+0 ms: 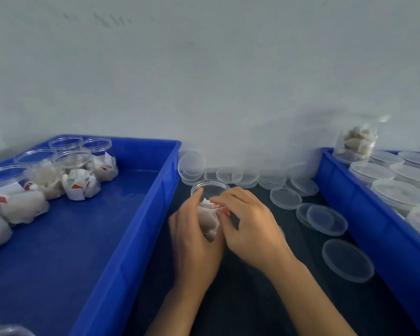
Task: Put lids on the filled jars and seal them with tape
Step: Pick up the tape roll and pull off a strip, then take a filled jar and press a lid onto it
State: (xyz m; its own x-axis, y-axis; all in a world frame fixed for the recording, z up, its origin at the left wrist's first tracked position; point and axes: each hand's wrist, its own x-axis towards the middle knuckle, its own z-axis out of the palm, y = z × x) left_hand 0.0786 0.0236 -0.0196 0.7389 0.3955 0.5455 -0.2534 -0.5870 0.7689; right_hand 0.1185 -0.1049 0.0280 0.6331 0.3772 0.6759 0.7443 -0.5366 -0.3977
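A: What do the two hands hold at the centre of the dark table (252, 299)?

B: A clear filled jar (210, 202), standing between two blue crates. The left hand (194, 238) wraps its side, fingers and thumb curled round the wall. The right hand (247, 221) reaches in from the right, its fingertips pinching at the jar's rim, where white and red wrapped contents show. The jar's mouth appears open; whether a lid sits on it cannot be told.

A: Where do the lids lie?

B: Loose clear lids (285, 198) are scattered along the table's far edge against the white wall (204, 69) and down its right side, some stacked, some leaning. One single lid (347, 260) lies flat near the right crate's wall, well apart from the hands.

A: And the crates?

B: The left crate (136, 214) carries a cluster of filled jars (80, 173) in its far left corner, all with open mouths, packed with white wrapped pieces bearing red marks. The right crate (364, 214) carries lidded jars (398, 192) seen from above, set close together. One taller filled jar (355, 141) stands at that crate's far left corner, blurred.

A: Is tape visible?

B: None can be made out.
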